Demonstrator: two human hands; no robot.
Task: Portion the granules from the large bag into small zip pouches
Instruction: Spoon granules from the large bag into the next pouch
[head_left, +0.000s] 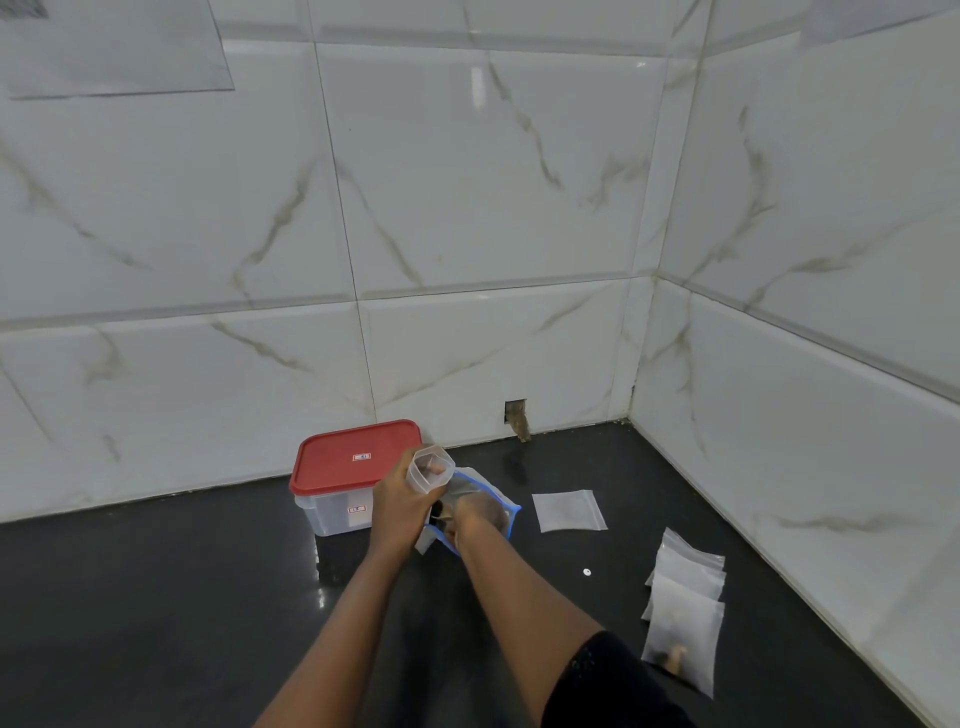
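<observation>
Mid-job, approx. Left hand (402, 501) grips an open pouch (430, 467), mouth up, nothing visible in it yet. Right hand (475, 517) is down inside the big bag (508, 506), just at 3 o'clock of the left. Through the plastic I can't tell if it's clenched on granules or a scoop. Done: a stack of filled pouches (685, 592) at 4 o'clock on the counter (208, 597). One flat pouch (570, 512) at 3 o'clock, prob. unfilled. Left: fill, zip, repeat; the bag's remaining amt isn't visible.
</observation>
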